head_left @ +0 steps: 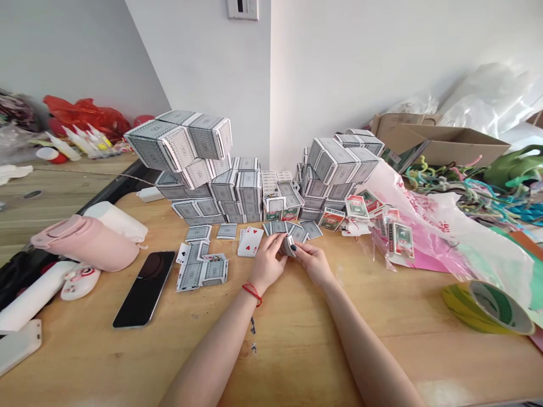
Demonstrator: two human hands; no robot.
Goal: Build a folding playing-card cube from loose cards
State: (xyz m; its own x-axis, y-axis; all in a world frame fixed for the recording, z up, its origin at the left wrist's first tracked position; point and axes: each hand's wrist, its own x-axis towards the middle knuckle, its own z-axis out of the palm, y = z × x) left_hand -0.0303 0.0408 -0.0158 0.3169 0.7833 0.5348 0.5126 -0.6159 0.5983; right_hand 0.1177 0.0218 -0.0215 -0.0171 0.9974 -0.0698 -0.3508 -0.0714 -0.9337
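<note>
Head view: the left hand (269,265), a red string at its wrist, and the right hand (311,263) meet over the tabletop (297,362). Their fingers (280,242) close together on a small card packet (288,246), pinching it from both sides; its faces are mostly hidden. The packet sits just in front of a loose fan of gray-backed cards (288,229). A face-up heart card (251,241) lies just left of the left hand. Another gray-backed group (201,274) lies farther left, beside a phone (144,288).

Handling judgement: an even pinch from both sides, with the packet low over the tabletop, should keep its edges square and stop cards from slipping.

Behind, gray-backed decks (203,198) stand in stacked blocks, with more (335,169) to the right. Small red-and-green card boxes (331,219) lie at their foot. On the right, a pink-and-white plastic bag (424,226) lies on its side; its contents cannot be made out. Past it, a cardboard box (462,144) stands with flaps open, its inside hidden from this angle. A red plastic bag (85,118) sits far left.
</note>
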